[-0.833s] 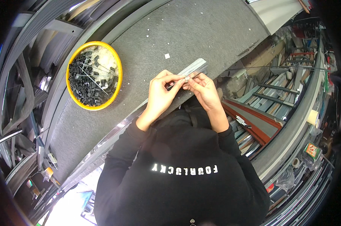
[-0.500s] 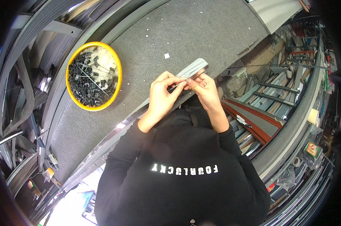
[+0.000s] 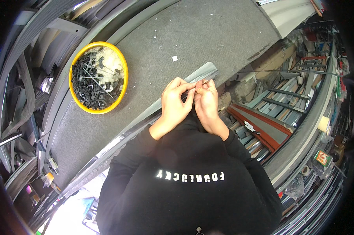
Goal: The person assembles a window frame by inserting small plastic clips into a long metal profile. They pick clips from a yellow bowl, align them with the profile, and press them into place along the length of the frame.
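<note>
A long, shiny grey metal profile [image 3: 203,73] runs along the near edge of the bench, its far end showing beyond my fingers. My left hand [image 3: 176,100] is closed beside it, thumb and forefinger pinched together. Right against those fingertips, my right hand [image 3: 206,101] is closed too, its fingers curled and thumb pressed in. Whatever sits between the fingertips is too small and hidden to make out. Left of my hands stands a round yellow-rimmed basin [image 3: 126,80] with many small black plastic pieces [image 3: 85,84], whitish bits and a few thin rods.
The bench [image 3: 153,51] has a grey carpet-like cover with white scraps [image 3: 175,58] on it. Stacked metal profiles [image 3: 28,78] crowd the left side. To the right, below the bench, lie a red-brown frame [image 3: 259,127] and racks of long bars [image 3: 286,98].
My right hand has slid down and left off the profile's end, its fingers curling in more. My left hand has moved slightly right; the fingertips remain together.
</note>
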Demonstrator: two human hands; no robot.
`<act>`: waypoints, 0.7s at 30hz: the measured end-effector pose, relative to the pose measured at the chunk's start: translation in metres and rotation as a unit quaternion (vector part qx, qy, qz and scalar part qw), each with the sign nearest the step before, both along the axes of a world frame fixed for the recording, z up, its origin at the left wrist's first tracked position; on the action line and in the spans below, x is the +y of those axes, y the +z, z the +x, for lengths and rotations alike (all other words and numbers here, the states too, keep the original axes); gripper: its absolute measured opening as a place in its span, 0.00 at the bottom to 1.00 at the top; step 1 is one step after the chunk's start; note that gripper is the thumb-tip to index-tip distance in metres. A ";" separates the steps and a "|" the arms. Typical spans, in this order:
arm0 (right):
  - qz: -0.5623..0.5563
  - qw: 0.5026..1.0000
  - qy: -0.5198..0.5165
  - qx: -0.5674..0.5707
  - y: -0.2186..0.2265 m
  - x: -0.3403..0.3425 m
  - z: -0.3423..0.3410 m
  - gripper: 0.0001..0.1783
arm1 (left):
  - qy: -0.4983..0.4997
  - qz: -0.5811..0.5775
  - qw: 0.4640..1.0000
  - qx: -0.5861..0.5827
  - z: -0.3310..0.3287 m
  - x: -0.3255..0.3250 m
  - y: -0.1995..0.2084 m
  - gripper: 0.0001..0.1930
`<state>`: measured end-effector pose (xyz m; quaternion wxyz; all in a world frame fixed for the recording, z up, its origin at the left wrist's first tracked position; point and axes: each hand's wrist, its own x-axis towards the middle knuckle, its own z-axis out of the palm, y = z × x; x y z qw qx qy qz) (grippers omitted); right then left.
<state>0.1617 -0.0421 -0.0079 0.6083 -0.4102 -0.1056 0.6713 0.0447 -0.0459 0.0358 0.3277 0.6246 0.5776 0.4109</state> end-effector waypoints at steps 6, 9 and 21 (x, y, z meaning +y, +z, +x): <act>-0.061 0.985 0.160 0.000 0.008 0.016 0.031 0.08 | -0.007 -0.018 1.000 -0.011 -0.010 0.008 -0.003 0.11; -0.017 0.976 0.206 -0.061 0.009 0.017 0.044 0.13 | 0.002 0.028 0.999 0.041 -0.011 0.007 -0.008 0.12; 0.072 0.707 0.263 -0.652 0.002 -0.006 0.048 0.12 | -0.022 -0.013 0.982 0.187 -0.022 -0.002 -0.038 0.29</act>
